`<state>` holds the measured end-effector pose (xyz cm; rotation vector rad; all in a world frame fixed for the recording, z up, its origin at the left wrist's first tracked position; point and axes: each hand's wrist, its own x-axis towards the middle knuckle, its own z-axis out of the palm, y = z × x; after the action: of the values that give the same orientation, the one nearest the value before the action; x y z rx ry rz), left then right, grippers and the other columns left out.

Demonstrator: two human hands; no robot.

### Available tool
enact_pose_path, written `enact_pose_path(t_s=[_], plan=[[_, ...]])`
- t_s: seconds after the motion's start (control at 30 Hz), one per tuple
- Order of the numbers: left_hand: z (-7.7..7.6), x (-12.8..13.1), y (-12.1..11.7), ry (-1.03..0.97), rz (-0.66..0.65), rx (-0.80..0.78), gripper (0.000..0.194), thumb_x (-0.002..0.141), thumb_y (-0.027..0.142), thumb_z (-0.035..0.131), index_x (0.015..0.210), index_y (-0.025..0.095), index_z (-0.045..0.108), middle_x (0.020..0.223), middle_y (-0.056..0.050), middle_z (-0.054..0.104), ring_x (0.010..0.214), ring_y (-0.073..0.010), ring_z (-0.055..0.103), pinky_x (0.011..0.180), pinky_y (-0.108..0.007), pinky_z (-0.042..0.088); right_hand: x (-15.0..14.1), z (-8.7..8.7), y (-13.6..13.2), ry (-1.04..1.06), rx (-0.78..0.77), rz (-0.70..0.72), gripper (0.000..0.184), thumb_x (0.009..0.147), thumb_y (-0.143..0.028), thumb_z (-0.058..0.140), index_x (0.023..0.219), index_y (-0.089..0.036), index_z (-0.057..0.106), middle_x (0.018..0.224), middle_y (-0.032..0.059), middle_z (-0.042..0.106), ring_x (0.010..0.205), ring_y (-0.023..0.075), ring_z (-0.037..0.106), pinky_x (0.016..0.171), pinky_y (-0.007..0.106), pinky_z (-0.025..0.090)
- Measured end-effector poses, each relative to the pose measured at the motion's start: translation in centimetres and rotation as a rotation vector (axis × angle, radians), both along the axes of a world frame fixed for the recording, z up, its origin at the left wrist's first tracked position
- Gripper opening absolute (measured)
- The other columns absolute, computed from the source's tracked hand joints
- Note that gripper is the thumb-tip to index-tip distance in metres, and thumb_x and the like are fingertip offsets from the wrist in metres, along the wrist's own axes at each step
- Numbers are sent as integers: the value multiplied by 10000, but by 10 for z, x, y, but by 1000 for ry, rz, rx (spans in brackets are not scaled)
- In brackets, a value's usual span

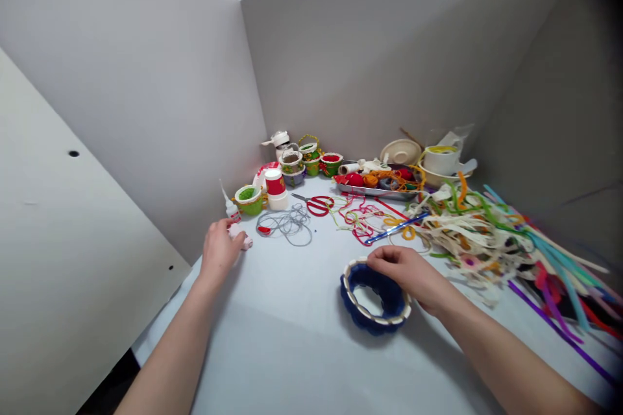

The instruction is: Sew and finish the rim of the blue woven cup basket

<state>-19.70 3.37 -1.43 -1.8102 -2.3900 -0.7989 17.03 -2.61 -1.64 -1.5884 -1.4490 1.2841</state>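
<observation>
My right hand (400, 272) pinches the far rim of a small round dark blue basket (363, 318), whose top edge is laced with white and tan. The basket rests on the table, and through its middle a pale surface shows. At the left, my left hand (221, 249) has its fingers closed round a crumpled pale pink wad (238, 232), perhaps cloth or tissue, low on the table. Just behind that hand stands a small white glue bottle (232, 211) with a thin nozzle. Part of the wad is hidden by my fingers.
Beyond lie grey cord (292, 225), red-handled scissors (320, 205) and a red-and-white container (276, 185). Small green baskets (250, 204) stand at the back left. A metal tray (384, 192) holds yarn balls. Tangled strips (467, 233) and a blue pen-like stick (396, 229) lie right. Grey panels (341, 65) enclose the table.
</observation>
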Motion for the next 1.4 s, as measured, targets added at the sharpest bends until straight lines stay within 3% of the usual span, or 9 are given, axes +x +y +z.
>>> enact_pose_path(t_s=[0.1,0.2,0.4,0.73,0.87,0.97,1.17,1.33,1.4], plan=[[1,-21,4,36,99,-88,496,742,369,527,1152,92,543,1129,-186,586,1036,-302,572,879,-387,447,0,1,-2,-8,-7,3,278,688,-441,620,728,-165,617,668,12,609,565,117,506,487,210,373],[3,-26,-4,78,122,-157,522,731,369,529,1159,71,536,1145,-206,584,1060,-325,562,894,-400,441,1,0,-3,-8,-26,4,296,683,-464,617,727,-172,609,673,17,610,567,123,513,494,215,380],[-1,-23,-15,53,125,-73,459,744,241,476,1169,77,530,1115,-181,603,1046,-292,571,914,-382,439,0,0,-5,-19,-30,0,325,671,-497,608,728,-177,605,673,20,607,575,132,515,509,228,383],[3,-31,15,-70,117,120,440,766,239,477,1187,122,524,1094,-127,629,1011,-236,590,900,-351,454,-5,4,-10,-39,3,3,328,672,-515,591,693,-189,606,712,43,645,629,165,563,550,247,416],[-3,-22,25,-11,102,151,575,756,320,530,1284,113,435,1207,-164,565,1107,-263,544,930,-363,432,-6,5,-11,-46,2,4,325,669,-516,591,686,-193,608,702,37,639,622,162,556,544,245,408],[-6,-19,43,-23,136,90,645,760,354,547,1323,84,383,1271,-203,530,1154,-286,523,923,-361,427,-7,7,-12,-37,-16,-4,325,652,-511,597,685,-188,602,697,29,631,613,153,538,539,242,394],[-7,-26,73,-44,154,-42,479,749,347,578,1152,91,547,1078,-210,654,993,-315,612,779,-357,448,-6,4,-12,3,-44,4,317,661,-487,603,716,-175,600,697,28,620,614,145,525,547,239,389],[-11,-29,73,-43,154,-70,298,742,361,581,911,122,636,955,-187,690,892,-304,633,719,-333,432,-4,1,-10,5,-42,14,285,683,-457,597,726,-176,605,697,21,618,610,138,522,537,228,385],[-10,-28,70,-43,164,-57,292,765,368,552,910,126,630,947,-178,689,875,-294,633,706,-328,429,-4,1,-10,13,-39,13,285,686,-453,597,730,-172,606,695,21,615,611,136,519,536,225,383]])
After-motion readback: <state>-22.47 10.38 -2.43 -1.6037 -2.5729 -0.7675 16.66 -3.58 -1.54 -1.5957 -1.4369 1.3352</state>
